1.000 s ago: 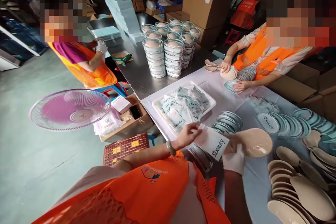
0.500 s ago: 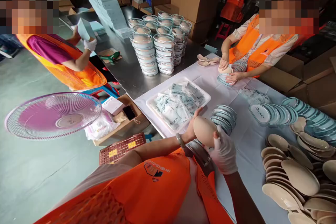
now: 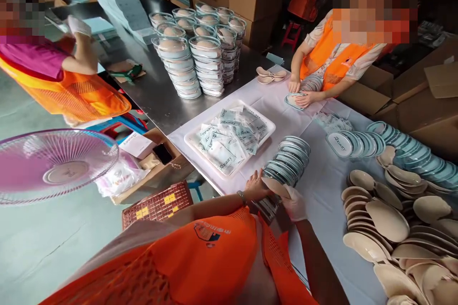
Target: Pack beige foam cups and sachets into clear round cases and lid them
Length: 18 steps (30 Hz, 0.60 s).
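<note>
A beige bra cup (image 3: 276, 187) is tilted over the near end of a row of pale-blue-rimmed oval trays (image 3: 289, 158). My right hand (image 3: 295, 204), in a white glove, is closed around the cup's right end. My left hand (image 3: 253, 187), bare with a bracelet at the wrist, is beside the cup's left end, its fingers spread; whether it bears any of the cup's weight I cannot tell. Just beyond it lies a white tray (image 3: 191, 142) of printed sachets (image 3: 229, 145). Heaped bra cups (image 3: 387, 220) are on the table to my right.
More oval trays (image 3: 411, 155) line the right side, near a labelled row (image 3: 339, 144). Filled clear containers (image 3: 188, 62) stand stacked on the dark table. Across from me a co-worker (image 3: 332, 64) handles an oval tray. A pink fan (image 3: 64, 167) and another worker (image 3: 60, 76) are at left.
The bra cup has been lowered and tipped towards the trays. My left fingers have spread beside it. The co-worker opposite has brought a cup onto an oval tray. My view has shifted right.
</note>
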Available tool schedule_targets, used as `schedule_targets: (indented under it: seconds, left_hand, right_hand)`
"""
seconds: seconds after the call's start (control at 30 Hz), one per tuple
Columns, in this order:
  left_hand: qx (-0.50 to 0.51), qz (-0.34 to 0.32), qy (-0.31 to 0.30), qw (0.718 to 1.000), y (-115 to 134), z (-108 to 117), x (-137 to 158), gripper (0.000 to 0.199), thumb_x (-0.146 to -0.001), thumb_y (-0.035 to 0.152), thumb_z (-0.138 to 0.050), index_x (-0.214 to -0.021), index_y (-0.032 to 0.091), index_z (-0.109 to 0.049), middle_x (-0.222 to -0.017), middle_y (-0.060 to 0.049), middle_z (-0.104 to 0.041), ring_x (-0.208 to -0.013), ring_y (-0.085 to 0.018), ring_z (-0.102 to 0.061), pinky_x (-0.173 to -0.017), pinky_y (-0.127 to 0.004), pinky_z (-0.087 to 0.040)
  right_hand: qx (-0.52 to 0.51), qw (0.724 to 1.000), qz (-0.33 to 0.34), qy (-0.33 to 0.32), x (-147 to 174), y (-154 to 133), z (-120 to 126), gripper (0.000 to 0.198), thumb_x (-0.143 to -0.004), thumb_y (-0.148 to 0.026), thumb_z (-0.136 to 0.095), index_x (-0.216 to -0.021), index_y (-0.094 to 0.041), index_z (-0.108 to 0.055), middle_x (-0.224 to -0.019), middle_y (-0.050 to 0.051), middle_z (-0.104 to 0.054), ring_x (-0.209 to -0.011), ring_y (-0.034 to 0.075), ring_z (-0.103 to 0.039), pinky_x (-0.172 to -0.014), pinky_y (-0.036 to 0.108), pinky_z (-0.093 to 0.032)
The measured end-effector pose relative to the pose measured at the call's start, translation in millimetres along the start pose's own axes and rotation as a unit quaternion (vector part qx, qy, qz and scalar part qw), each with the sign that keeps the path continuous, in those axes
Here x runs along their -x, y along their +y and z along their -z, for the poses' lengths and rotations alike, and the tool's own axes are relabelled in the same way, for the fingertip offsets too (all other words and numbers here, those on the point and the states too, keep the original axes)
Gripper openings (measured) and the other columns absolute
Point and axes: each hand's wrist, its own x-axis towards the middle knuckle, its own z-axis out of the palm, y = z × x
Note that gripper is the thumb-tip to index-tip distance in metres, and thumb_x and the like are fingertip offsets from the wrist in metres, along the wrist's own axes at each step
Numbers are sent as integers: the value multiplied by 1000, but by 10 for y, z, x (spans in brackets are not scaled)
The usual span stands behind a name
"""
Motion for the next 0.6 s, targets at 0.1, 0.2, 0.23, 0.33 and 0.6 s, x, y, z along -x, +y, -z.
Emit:
schedule_targets:
  seconds: [0.1, 0.2, 0.23, 0.33, 0.6]
  left_hand:
    - [-30, -28, -24, 999, -82, 3, 16, 127, -74, 70, -75, -170, 19, -10, -175, -22, -13, -159, -45, -24, -126, -57, -26]
    - [-47, -27, -37, 998, -158, 28, 21, 127, -77, 71, -70, -170, 18, -3, -176, -22, -11, -161, -42, -20, -127, -54, -25]
    - [-49, -19, -36, 998, -177, 31, 16, 127, -78, 71, -69, -170, 17, -1, -176, -23, -11, -161, -42, -21, -127, -55, -25]
    - [-69, -5, -28, 997, -213, 21, -9, 125, -79, 71, -69, -170, 18, -2, -176, -22, -12, -160, -43, -23, -125, -59, -26]
    - [-90, 2, 34, 995, -376, -172, 40, 110, -83, 58, -74, -168, 17, -18, -171, -22, -29, -157, -38, -35, -123, -53, -33]
  right_hand:
    - [232, 954, -8, -192, -61, -148, -36, 35, -96, -50, -55, -101, -21, -74, -91, 9, -78, -85, 25, -74, -71, 31, -50]
    - [383, 879, -22, -282, -108, -291, -12, 34, -104, -39, -46, -118, -17, -69, -104, 15, -78, -96, 28, -76, -74, 32, -49]
    - [385, 876, -22, -289, -131, -321, 1, 34, -105, -33, -44, -125, -16, -67, -109, 16, -77, -99, 28, -76, -75, 33, -50]
    - [361, 868, -2, -341, -199, -335, 46, 35, -100, -21, -52, -133, -20, -63, -114, 14, -77, -97, 25, -77, -74, 30, -51]
    - [241, 904, -6, -353, 77, 19, -86, 28, -99, -19, -52, -106, -18, -78, -109, 17, -79, -107, 29, -74, -92, 38, -54]
